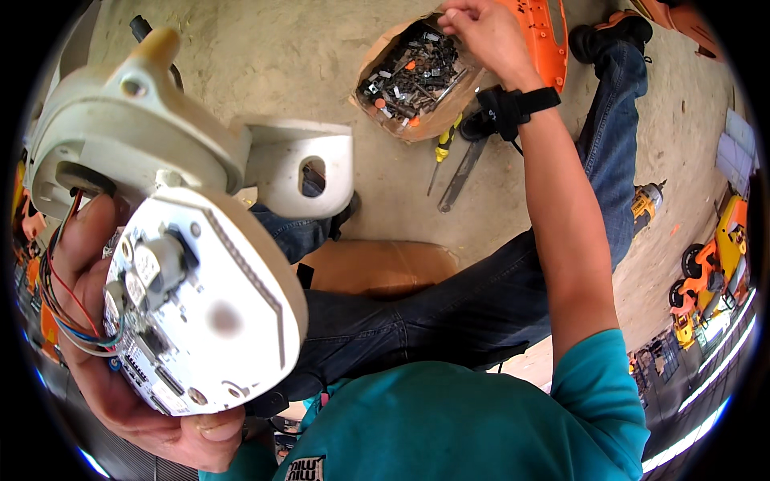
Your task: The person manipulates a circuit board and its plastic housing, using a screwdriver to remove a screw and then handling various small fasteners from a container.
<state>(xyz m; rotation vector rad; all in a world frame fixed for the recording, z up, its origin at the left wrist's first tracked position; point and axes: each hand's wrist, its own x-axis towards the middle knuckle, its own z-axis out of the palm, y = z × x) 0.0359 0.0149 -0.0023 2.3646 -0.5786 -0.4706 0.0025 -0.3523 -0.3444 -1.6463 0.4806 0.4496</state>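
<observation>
My left hand point(136, 401) grips a white plastic device housing point(216, 297) close to the camera, thumb on its left rim and fingers under its lower edge. The housing shows an open base with a circuit board, small cylinders and red, blue and white wires point(60, 309). A cream plastic body point(136, 128) with a bracket point(309, 164) rises behind it. My right hand point(485, 32) reaches far out into a cardboard box point(385, 44) full of small screws and parts point(413, 72), fingers pinched together over the pile. What the fingers hold is too small to tell.
A yellow-handled screwdriver point(441, 152) and a flat metal bar point(461, 176) lie on the concrete floor beside the box. An orange plastic cover point(545, 32) lies behind the box. A yellow drill point(646, 204) and orange machines point(714, 264) stand at the right. My jeans-clad legs cross the middle.
</observation>
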